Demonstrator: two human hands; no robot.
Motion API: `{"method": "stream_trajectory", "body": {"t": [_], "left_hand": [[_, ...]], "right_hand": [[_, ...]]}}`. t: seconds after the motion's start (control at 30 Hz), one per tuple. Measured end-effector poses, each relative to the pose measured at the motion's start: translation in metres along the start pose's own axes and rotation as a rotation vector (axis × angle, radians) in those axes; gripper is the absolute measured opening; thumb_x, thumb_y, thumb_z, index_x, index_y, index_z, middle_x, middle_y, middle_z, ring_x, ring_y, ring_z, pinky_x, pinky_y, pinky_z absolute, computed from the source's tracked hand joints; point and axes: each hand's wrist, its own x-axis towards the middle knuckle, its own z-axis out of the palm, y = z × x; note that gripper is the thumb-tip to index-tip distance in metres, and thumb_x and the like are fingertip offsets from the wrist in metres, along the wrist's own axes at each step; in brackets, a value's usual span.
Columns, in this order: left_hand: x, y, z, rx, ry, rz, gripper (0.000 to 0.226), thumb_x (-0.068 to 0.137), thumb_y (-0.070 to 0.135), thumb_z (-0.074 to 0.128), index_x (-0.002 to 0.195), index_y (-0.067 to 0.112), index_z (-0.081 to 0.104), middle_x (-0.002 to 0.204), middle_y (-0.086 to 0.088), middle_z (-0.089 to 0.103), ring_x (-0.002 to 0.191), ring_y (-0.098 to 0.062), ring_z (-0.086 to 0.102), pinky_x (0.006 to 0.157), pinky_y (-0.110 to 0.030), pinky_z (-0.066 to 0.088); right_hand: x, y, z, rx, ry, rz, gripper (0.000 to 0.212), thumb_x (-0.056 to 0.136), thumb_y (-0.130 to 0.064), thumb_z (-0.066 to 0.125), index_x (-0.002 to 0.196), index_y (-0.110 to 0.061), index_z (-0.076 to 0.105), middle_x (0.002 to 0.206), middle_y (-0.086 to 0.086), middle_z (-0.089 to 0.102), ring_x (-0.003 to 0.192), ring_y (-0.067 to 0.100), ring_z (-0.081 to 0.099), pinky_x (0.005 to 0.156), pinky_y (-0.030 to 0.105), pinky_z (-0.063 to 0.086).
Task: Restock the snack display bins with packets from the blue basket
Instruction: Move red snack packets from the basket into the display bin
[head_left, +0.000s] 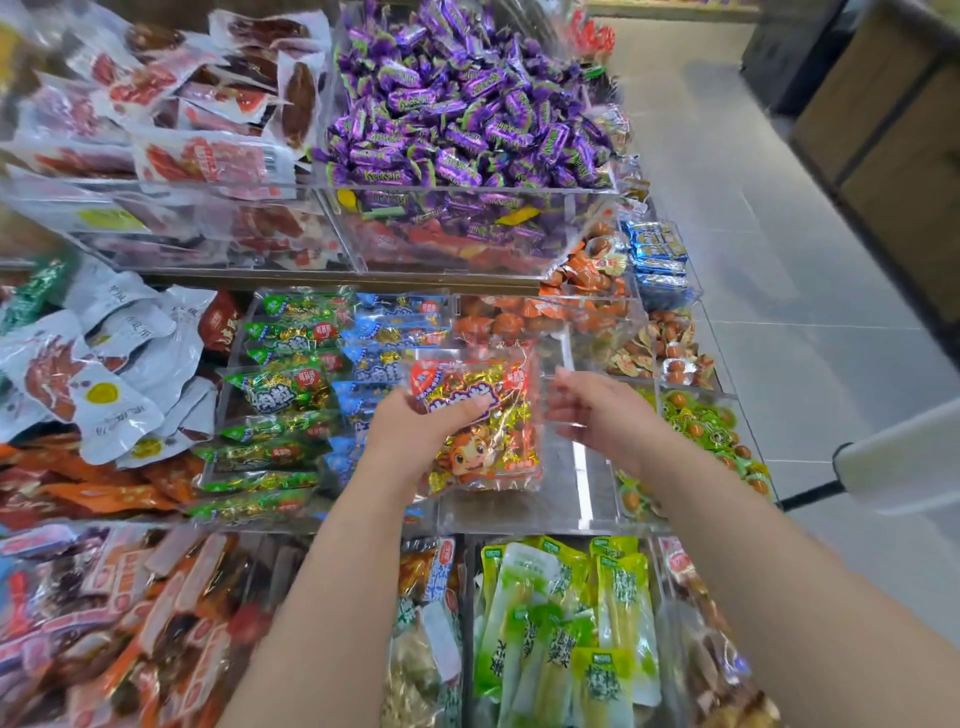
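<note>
The left hand (415, 434) grips the red packet (480, 415) above the near-empty bin (576, 493), best lowered flat inside while the relaxed, empty right hand (592, 415) steadies it.

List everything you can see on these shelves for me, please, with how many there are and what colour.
red packet: one, red and gold, held over the clear bin.
clear bin: one, see-through, largely bare, middle shelf, centre.
purple sweets: a heaped pile, purple, upper bin, top centre.
green packets: a row of several, green, middle shelf, left of the blue ones.
blue packets: several, blue, just left of the red packet.
yellow-green packets: several, yellow-green, bottom bin.
white packets: many, white with red, upper left.
left hand: one, grips the red packet's left side.
right hand: one, open, beside the packet's right edge.
</note>
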Motion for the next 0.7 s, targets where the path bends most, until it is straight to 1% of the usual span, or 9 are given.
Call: {"method": "stream_trajectory", "body": {"t": [0.07, 0.13, 0.2, 0.27, 0.37, 0.43, 0.5, 0.6, 0.7], "left_hand": [[-0.003, -0.001, 0.010, 0.044, 0.014, 0.011, 0.065, 0.046, 0.046, 0.092, 0.097, 0.021, 0.061, 0.097, -0.002, 0.073, 0.087, -0.022, 0.070, 0.077, -0.043, 0.057], [-0.004, -0.001, 0.015, 0.103, 0.044, 0.032, 0.063, 0.054, 0.047, 0.088, 0.101, 0.020, 0.058, 0.101, -0.001, 0.069, 0.087, -0.016, 0.067, 0.067, -0.031, 0.053], [-0.005, -0.001, 0.017, 0.141, 0.060, 0.035, 0.074, 0.057, 0.052, 0.085, 0.115, 0.016, 0.056, 0.110, -0.002, 0.064, 0.096, -0.020, 0.063, 0.074, -0.033, 0.052], [-0.006, -0.001, 0.015, 0.163, 0.054, 0.037, 0.074, 0.063, 0.059, 0.079, 0.120, 0.017, 0.055, 0.112, -0.001, 0.061, 0.101, -0.020, 0.061, 0.085, -0.038, 0.051], [-0.008, 0.001, 0.007, 0.189, 0.070, 0.075, 0.034, 0.079, 0.065, 0.061, 0.088, 0.032, 0.063, 0.080, 0.019, 0.065, 0.071, 0.001, 0.060, 0.063, -0.027, 0.044], [-0.008, 0.004, -0.002, 0.131, 0.131, 0.092, 0.025, 0.087, 0.060, 0.055, 0.074, 0.038, 0.058, 0.069, 0.023, 0.062, 0.064, 0.002, 0.056, 0.059, -0.027, 0.041], [-0.006, 0.007, -0.014, 0.043, 0.196, 0.096, 0.023, 0.091, 0.052, 0.055, 0.078, 0.033, 0.062, 0.077, 0.014, 0.071, 0.070, -0.005, 0.066, 0.064, -0.031, 0.051], [-0.001, 0.009, -0.027, -0.038, 0.221, 0.094, 0.020, 0.092, 0.046, 0.058, 0.088, 0.027, 0.064, 0.089, 0.003, 0.075, 0.086, -0.017, 0.071, 0.080, -0.042, 0.057], [0.000, 0.003, -0.029, -0.050, 0.231, 0.102, 0.018, 0.090, 0.051, 0.057, 0.086, 0.034, 0.060, 0.093, 0.012, 0.069, 0.080, -0.003, 0.066, 0.076, -0.031, 0.050]], "right_hand": [[-0.016, -0.004, 0.009, -0.066, -0.151, -0.046, 0.023, 0.081, -0.027, 0.070, 0.101, -0.020, 0.062, 0.081, -0.004, 0.068, 0.074, 0.014, 0.065, 0.072, 0.030, 0.056], [-0.025, -0.002, 0.015, -0.200, -0.099, -0.097, 0.038, 0.072, -0.022, 0.079, 0.105, -0.024, 0.060, 0.092, -0.004, 0.068, 0.088, 0.019, 0.067, 0.083, 0.036, 0.055], [-0.031, 0.001, 0.017, -0.222, -0.069, -0.118, 0.037, 0.070, -0.017, 0.080, 0.101, -0.024, 0.061, 0.089, -0.005, 0.068, 0.090, 0.019, 0.067, 0.085, 0.035, 0.055], [-0.035, 0.005, 0.018, -0.209, -0.156, -0.103, 0.024, 0.074, -0.012, 0.076, 0.093, -0.023, 0.066, 0.080, -0.008, 0.071, 0.082, 0.012, 0.069, 0.077, 0.026, 0.057], [-0.040, 0.006, 0.011, -0.282, -0.178, -0.106, 0.015, 0.077, -0.012, 0.074, 0.073, -0.026, 0.071, 0.074, -0.006, 0.072, 0.073, 0.008, 0.068, 0.068, 0.018, 0.054], [-0.038, 0.007, -0.003, -0.283, -0.087, -0.096, 0.012, 0.077, -0.013, 0.074, 0.083, -0.023, 0.072, 0.087, 0.005, 0.073, 0.091, 0.023, 0.069, 0.088, 0.035, 0.054], [-0.032, 0.012, -0.021, -0.212, 0.000, -0.051, 0.023, 0.077, -0.011, 0.074, 0.099, -0.011, 0.067, 0.101, 0.012, 0.071, 0.103, 0.034, 0.064, 0.097, 0.046, 0.048], [-0.022, 0.028, -0.032, -0.293, -0.007, 0.026, 0.026, 0.076, -0.010, 0.075, 0.100, -0.013, 0.065, 0.095, 0.004, 0.071, 0.092, 0.020, 0.068, 0.084, 0.028, 0.055], [-0.008, 0.049, -0.015, -0.459, -0.079, 0.106, 0.019, 0.076, -0.004, 0.075, 0.084, -0.017, 0.064, 0.080, -0.001, 0.067, 0.069, 0.004, 0.064, 0.061, 0.012, 0.050]]}}
